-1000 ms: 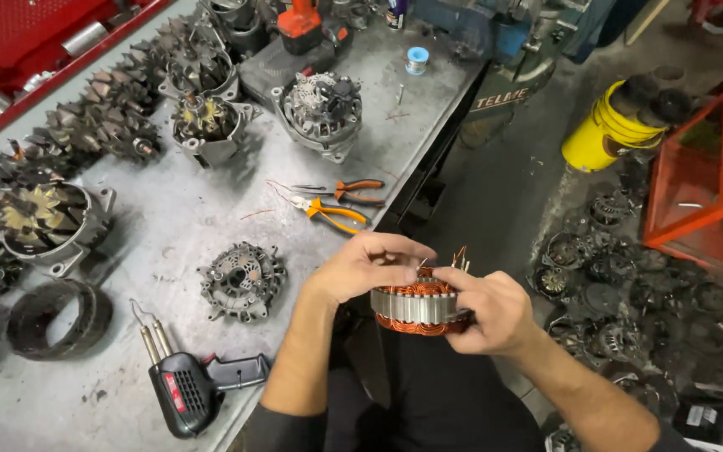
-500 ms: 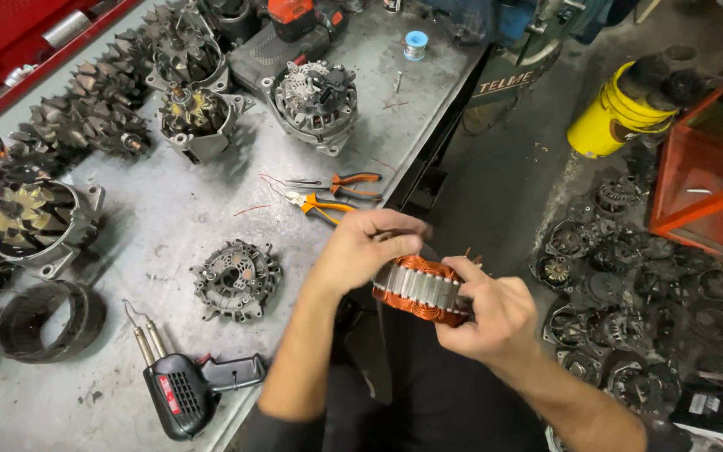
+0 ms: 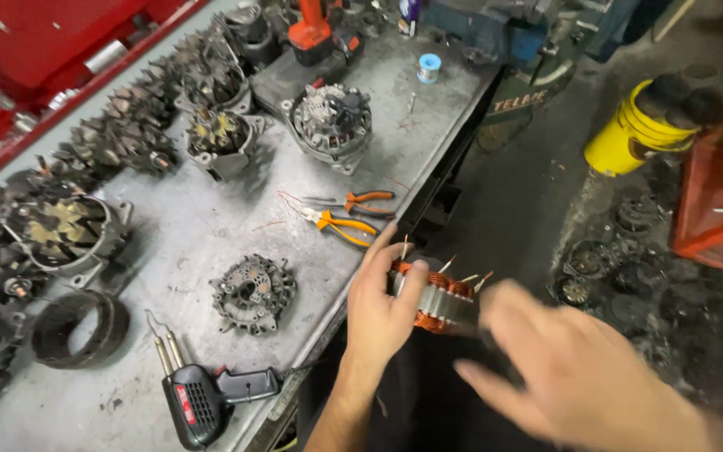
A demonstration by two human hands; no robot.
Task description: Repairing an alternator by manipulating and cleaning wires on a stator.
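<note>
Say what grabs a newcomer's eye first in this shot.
The copper-wound stator ring, gripped in the left hand just off the workbench's front edge, with the blurred right hand beside it. Next, the rows of grimy alternator parts along the bench's far side, and the yellow bucket on the floor at upper right.

Both forearms are bare, the left hand [image 3: 382, 314] and right hand [image 3: 575, 381] ungloved, above dark clothing.

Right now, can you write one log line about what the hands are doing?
left hand: grips copper-wound stator | right hand: blurred, open, off stator | bench: orange-handled pliers, soldering gun
</note>
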